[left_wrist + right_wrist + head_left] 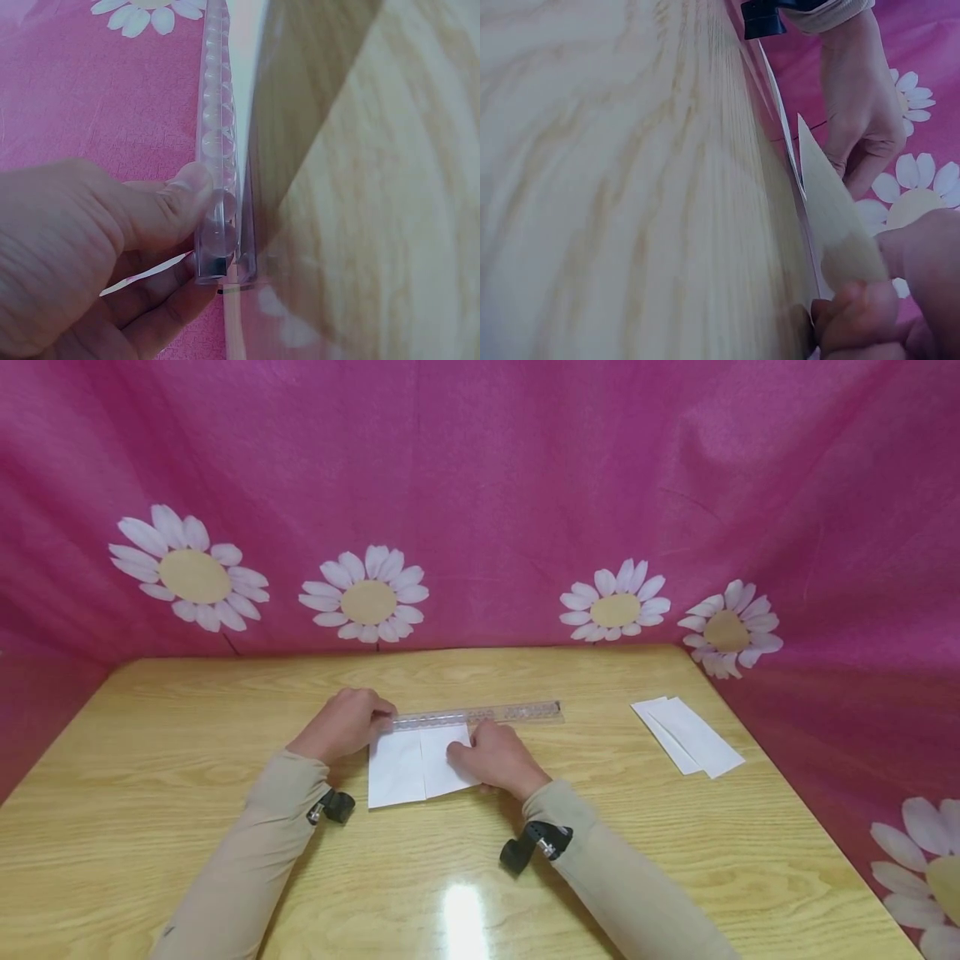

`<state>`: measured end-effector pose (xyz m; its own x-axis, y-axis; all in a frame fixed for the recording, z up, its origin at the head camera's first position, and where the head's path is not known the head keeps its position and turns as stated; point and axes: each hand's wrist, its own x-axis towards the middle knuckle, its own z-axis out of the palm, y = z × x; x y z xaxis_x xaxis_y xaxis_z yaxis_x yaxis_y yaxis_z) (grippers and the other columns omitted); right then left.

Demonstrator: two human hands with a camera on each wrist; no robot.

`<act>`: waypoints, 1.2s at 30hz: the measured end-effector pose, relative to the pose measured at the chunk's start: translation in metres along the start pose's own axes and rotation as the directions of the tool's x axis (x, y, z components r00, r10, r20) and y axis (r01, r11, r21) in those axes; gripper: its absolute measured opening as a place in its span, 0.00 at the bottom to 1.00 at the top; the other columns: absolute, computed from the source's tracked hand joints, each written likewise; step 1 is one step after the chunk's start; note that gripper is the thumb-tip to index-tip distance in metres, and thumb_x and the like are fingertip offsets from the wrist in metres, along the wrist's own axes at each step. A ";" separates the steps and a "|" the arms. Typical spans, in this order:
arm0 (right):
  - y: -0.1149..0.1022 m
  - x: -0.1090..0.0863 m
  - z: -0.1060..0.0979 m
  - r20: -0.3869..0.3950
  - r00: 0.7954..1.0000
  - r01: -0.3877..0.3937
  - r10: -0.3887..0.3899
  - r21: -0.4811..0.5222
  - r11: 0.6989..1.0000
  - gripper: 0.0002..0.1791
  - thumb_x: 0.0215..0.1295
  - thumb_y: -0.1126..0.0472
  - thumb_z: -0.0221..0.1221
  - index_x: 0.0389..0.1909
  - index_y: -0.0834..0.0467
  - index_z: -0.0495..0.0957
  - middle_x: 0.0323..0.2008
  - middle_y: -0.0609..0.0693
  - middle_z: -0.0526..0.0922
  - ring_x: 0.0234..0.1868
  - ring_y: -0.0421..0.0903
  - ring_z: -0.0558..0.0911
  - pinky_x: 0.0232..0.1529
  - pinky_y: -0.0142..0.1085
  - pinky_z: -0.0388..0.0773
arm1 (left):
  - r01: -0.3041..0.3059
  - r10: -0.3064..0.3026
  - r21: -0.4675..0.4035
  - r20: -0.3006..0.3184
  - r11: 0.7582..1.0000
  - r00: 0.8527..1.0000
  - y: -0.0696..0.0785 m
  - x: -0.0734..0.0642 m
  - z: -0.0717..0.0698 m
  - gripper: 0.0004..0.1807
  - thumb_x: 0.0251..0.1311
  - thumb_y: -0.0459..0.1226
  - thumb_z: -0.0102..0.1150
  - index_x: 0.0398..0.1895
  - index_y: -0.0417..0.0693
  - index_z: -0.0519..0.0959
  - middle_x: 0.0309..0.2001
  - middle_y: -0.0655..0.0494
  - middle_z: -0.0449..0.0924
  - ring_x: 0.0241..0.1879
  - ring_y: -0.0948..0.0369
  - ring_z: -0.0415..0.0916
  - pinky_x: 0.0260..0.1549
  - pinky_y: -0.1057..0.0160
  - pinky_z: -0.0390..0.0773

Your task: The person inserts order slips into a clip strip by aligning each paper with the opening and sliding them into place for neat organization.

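A clear plastic ruler (517, 712) lies along the top edge of a white piece of paper (396, 770) on the table. At the ruler's left end, my left hand (345, 725) pinches it, the thumb (191, 187) on its face and the other fingers curled at its end. My right hand (501, 758) pinches the right half of the paper, thumb on top and fingers beneath. A line runs down the middle of the paper. In the right wrist view, this paper flap (836, 202) is tilted up off the table.
Two white paper pieces (690, 737) overlap at the right side of the wooden table (187, 727). A pink cloth (480, 485) with daisies hangs behind the table and down its right side. Black camera mounts (536, 843) sit on both wrists.
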<state>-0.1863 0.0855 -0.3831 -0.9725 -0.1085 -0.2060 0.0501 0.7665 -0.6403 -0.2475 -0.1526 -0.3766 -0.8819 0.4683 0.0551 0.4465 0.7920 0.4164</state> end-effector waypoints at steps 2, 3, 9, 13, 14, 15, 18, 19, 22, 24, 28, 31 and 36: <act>0.003 -0.002 -0.003 -0.002 1.000 0.027 -0.027 -0.009 1.000 0.26 0.69 0.48 0.57 0.10 0.51 0.66 0.11 0.43 0.71 0.10 0.40 0.72 0.13 0.31 0.66 | 0.003 -0.003 -0.008 0.009 1.000 1.000 0.000 -0.001 -0.001 0.11 0.69 0.33 0.63 0.51 0.42 0.88 0.47 0.47 0.90 0.43 0.56 0.83 0.52 0.50 0.85; 0.004 -0.003 -0.004 -0.001 0.999 0.038 -0.038 -0.014 0.999 0.28 0.69 0.48 0.57 0.09 0.50 0.66 0.09 0.42 0.70 0.09 0.39 0.70 0.13 0.30 0.64 | 0.004 -0.004 -0.009 0.013 1.000 1.000 0.000 -0.001 -0.001 0.11 0.69 0.33 0.63 0.51 0.42 0.88 0.47 0.47 0.90 0.43 0.56 0.83 0.51 0.50 0.85; 0.014 -0.007 -0.012 0.010 0.999 0.046 -0.045 -0.054 0.997 0.31 0.71 0.46 0.58 0.06 0.51 0.67 0.05 0.42 0.67 0.08 0.40 0.68 0.13 0.31 0.65 | -0.002 0.002 -0.017 0.020 1.000 1.000 -0.002 -0.002 -0.001 0.11 0.69 0.33 0.64 0.51 0.43 0.88 0.46 0.48 0.90 0.41 0.57 0.81 0.50 0.51 0.85; 0.022 -0.009 -0.023 -0.011 0.999 0.032 -0.033 -0.070 0.997 0.30 0.71 0.46 0.59 0.09 0.52 0.69 0.07 0.43 0.68 0.09 0.41 0.71 0.12 0.32 0.67 | -0.001 0.002 -0.017 0.013 1.000 1.000 -0.004 -0.004 0.001 0.11 0.69 0.33 0.64 0.51 0.43 0.88 0.47 0.48 0.90 0.41 0.56 0.81 0.49 0.52 0.85; 0.024 -0.010 -0.026 -0.013 1.000 0.027 -0.028 -0.072 0.997 0.29 0.71 0.45 0.59 0.10 0.52 0.69 0.07 0.43 0.69 0.10 0.41 0.71 0.12 0.32 0.67 | 0.000 0.000 -0.014 0.013 1.000 1.000 -0.004 -0.004 0.001 0.11 0.69 0.33 0.64 0.51 0.43 0.88 0.47 0.47 0.90 0.42 0.56 0.81 0.50 0.52 0.85; 0.027 -0.010 -0.030 -0.013 1.000 0.022 -0.023 -0.072 0.997 0.28 0.71 0.45 0.59 0.11 0.53 0.70 0.08 0.44 0.69 0.10 0.41 0.71 0.12 0.32 0.66 | 0.001 -0.001 -0.012 0.013 1.000 1.000 -0.004 -0.005 0.001 0.11 0.69 0.34 0.63 0.51 0.43 0.88 0.47 0.47 0.90 0.42 0.56 0.81 0.50 0.51 0.85; 0.037 -0.012 -0.043 -0.020 1.000 0.012 -0.014 -0.086 0.996 0.26 0.72 0.45 0.59 0.15 0.53 0.74 0.10 0.44 0.72 0.13 0.41 0.71 0.14 0.32 0.66 | 0.024 -0.024 -0.013 0.019 1.000 1.000 -0.004 -0.006 0.002 0.13 0.70 0.35 0.63 0.53 0.42 0.87 0.50 0.46 0.89 0.46 0.54 0.82 0.54 0.49 0.84; 0.042 -0.013 -0.048 -0.030 0.999 0.020 -0.023 -0.106 0.994 0.25 0.72 0.44 0.59 0.17 0.54 0.75 0.11 0.44 0.72 0.14 0.41 0.71 0.15 0.32 0.66 | 0.032 -0.032 -0.014 0.017 0.999 0.999 -0.004 -0.006 0.002 0.14 0.70 0.36 0.63 0.55 0.42 0.87 0.51 0.45 0.89 0.48 0.53 0.83 0.55 0.49 0.84; 0.055 -0.013 -0.065 -0.070 0.996 0.051 -0.063 -0.164 0.985 0.24 0.73 0.45 0.58 0.19 0.54 0.78 0.13 0.44 0.73 0.16 0.42 0.72 0.19 0.33 0.66 | 0.051 -0.051 -0.023 -0.004 0.998 0.999 -0.003 -0.007 -0.002 0.17 0.71 0.37 0.62 0.58 0.40 0.84 0.54 0.43 0.88 0.54 0.49 0.83 0.59 0.46 0.83; 0.064 -0.014 -0.078 -0.106 0.989 0.078 -0.102 -0.209 0.975 0.24 0.73 0.45 0.57 0.18 0.54 0.78 0.14 0.43 0.72 0.17 0.42 0.71 0.21 0.33 0.65 | 0.063 -0.064 -0.035 -0.026 0.997 0.998 -0.003 -0.009 -0.007 0.19 0.71 0.38 0.61 0.60 0.40 0.83 0.57 0.43 0.86 0.59 0.46 0.82 0.62 0.44 0.80; 0.078 -0.015 -0.104 -0.189 0.968 0.112 -0.167 -0.270 0.956 0.23 0.73 0.47 0.58 0.19 0.55 0.78 0.14 0.42 0.67 0.21 0.43 0.69 0.24 0.34 0.63 | 0.113 -0.119 -0.090 -0.071 0.990 0.990 -0.005 -0.019 -0.022 0.22 0.74 0.42 0.57 0.67 0.44 0.78 0.64 0.44 0.82 0.67 0.44 0.75 0.68 0.40 0.74; 0.085 -0.016 -0.126 -0.257 0.944 0.125 -0.206 -0.298 0.946 0.20 0.73 0.47 0.58 0.24 0.55 0.81 0.15 0.43 0.68 0.23 0.44 0.69 0.27 0.35 0.64 | 0.119 -0.132 -0.103 -0.133 0.988 0.982 -0.008 -0.027 -0.036 0.26 0.76 0.46 0.55 0.71 0.46 0.74 0.64 0.43 0.81 0.68 0.42 0.73 0.69 0.38 0.71; 0.092 -0.023 -0.158 -0.340 0.910 0.125 -0.237 -0.321 0.939 0.21 0.74 0.43 0.57 0.32 0.57 0.81 0.19 0.48 0.75 0.24 0.47 0.72 0.28 0.37 0.65 | 0.142 -0.159 -0.086 -0.244 0.986 0.957 -0.014 -0.045 -0.059 0.35 0.75 0.53 0.54 0.76 0.43 0.66 0.68 0.39 0.75 0.69 0.40 0.66 0.70 0.35 0.66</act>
<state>-0.1947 0.2587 -0.3209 -0.9742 -0.0651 0.2161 -0.1471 0.9091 -0.3896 -0.2229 -0.2077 -0.3312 -0.9517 0.2261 0.2075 0.3016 0.8139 0.4965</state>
